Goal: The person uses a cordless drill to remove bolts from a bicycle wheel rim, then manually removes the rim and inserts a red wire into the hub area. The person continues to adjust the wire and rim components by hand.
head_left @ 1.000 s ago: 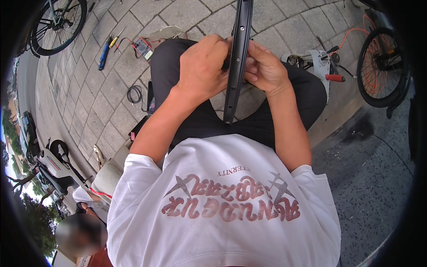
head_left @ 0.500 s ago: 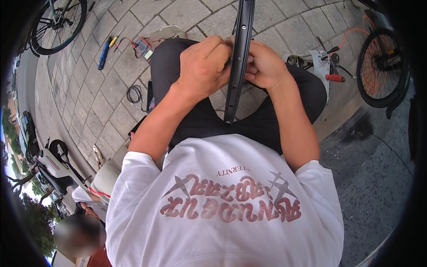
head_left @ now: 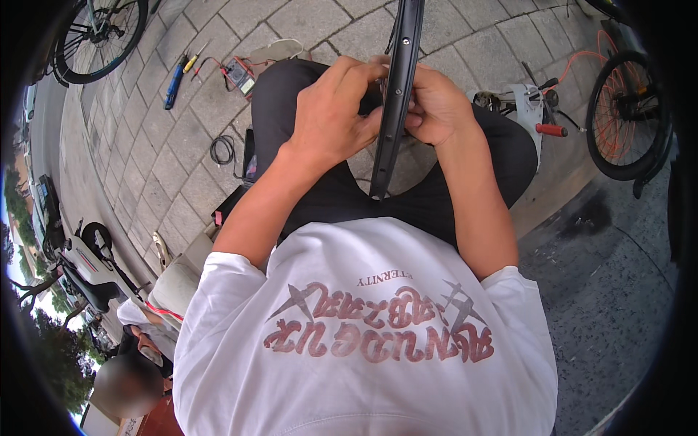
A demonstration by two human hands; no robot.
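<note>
A black bicycle wheel rim (head_left: 397, 94), without a tyre, stands on edge between my knees and leans slightly right at its far end. Small round holes or fittings dot its bare outer face. On its left side my left hand (head_left: 327, 109) is bent inward, thumb and index finger curved toward the rim with a gap between them; the fingertips pass behind it. From the other side my right hand (head_left: 445, 109) reaches in with curled fingers, closed beside the rim. Whatever the fingertips hold is hidden by the rim and the hands.
Left of my knee lie a multimeter (head_left: 238, 75), a blue tool (head_left: 174, 86), a yellow-handled screwdriver (head_left: 191, 62) and a coiled black cable (head_left: 222, 150). To the right are a white device with a red handle (head_left: 551, 130) and a tyred wheel (head_left: 625, 116). A person (head_left: 145, 341) sits behind at left.
The thumb and index finger of my left hand have spread a little, showing a gap beside the rim. The right hand stays nearly the same. The whole view has shifted slightly.
</note>
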